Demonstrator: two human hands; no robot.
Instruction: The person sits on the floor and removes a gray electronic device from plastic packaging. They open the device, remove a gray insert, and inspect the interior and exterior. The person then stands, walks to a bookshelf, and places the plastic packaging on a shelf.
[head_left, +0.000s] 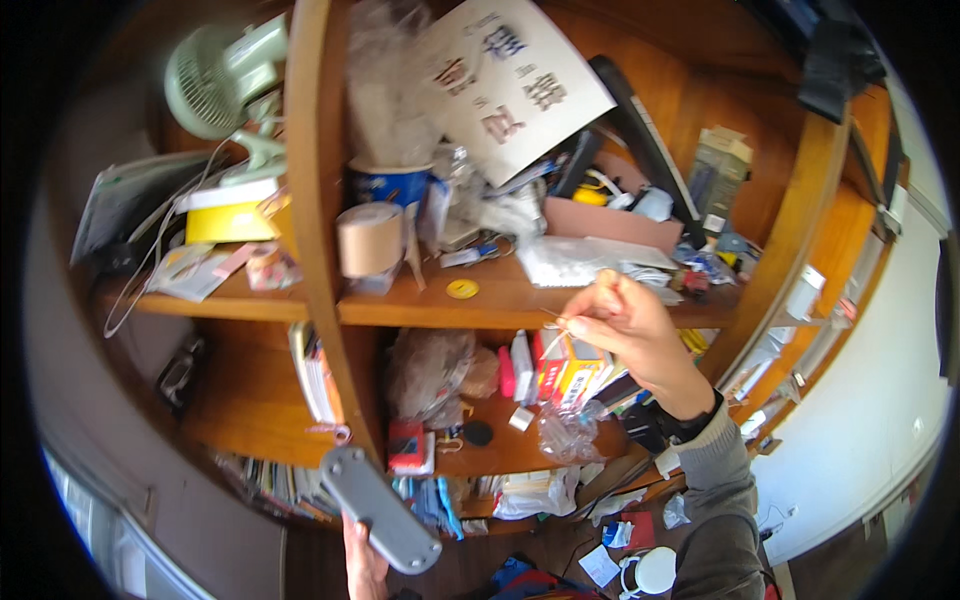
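My right hand (630, 334) is raised in front of the shelf unit, pinching a thin pale cord (553, 345) between thumb and fingertips. The cord's loose end hangs before a red and yellow box (574, 379) on the shelf below. Low on the left, my left hand (364, 562) grips a flat grey case with rounded ends (382, 510) and round marks at its corners. The case is held tilted, and it hides most of that hand's fingers. What the case is, I cannot tell.
A wooden divider (311, 150) separates the shelves. The upper shelf holds a green fan (206, 82), a roll of tan tape (370, 238), a yellow disc (463, 289) and a sheet with writing (517, 82). Clear crumpled plastic (568, 435) lies below. A white round device (655, 571) is near the floor.
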